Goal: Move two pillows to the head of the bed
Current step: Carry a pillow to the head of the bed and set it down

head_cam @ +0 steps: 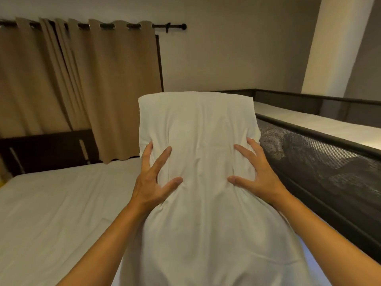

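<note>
Pillow held upright over bed, long axis vertical. Left hand, right hand apart, fingers spread, clamped on opposite sides. Headboard ahead-left; left hand nearer.

Both forearms are bare, with no sleeves showing on either side of the pillow. The left hand and right hand wear no gloves; the fingers carry no rings.
</note>
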A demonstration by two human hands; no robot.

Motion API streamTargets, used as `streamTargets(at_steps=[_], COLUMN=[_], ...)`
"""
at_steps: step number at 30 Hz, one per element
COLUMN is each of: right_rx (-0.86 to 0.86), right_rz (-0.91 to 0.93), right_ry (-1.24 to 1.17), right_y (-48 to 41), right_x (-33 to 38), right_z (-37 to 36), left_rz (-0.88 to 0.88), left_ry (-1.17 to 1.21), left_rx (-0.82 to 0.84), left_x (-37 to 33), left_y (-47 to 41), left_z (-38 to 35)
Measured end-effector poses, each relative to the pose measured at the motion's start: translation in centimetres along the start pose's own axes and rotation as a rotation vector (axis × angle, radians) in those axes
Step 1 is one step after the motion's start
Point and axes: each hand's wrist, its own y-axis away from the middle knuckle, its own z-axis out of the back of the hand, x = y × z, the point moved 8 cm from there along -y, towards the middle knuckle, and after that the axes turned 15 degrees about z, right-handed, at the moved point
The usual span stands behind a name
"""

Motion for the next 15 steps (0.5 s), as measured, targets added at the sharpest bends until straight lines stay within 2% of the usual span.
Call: streamTargets(at_steps=[8,15], right_rx=[0.034,0.068], right_rz=[0.049,0.125], right_ry=[0.007,-0.026], right_y=[-4.4,-12.9], right_x=[-3.3,-7.6], right_z=[-1.8,-6.3], left_rz=[-0.015,0.007], left_ry=[-0.009,-0.054], left_rx=[-0.060,-0.165], left_x=[2.3,7.8], left_y=[-3.4,-10.5], left_z=[-0.5,0.2])
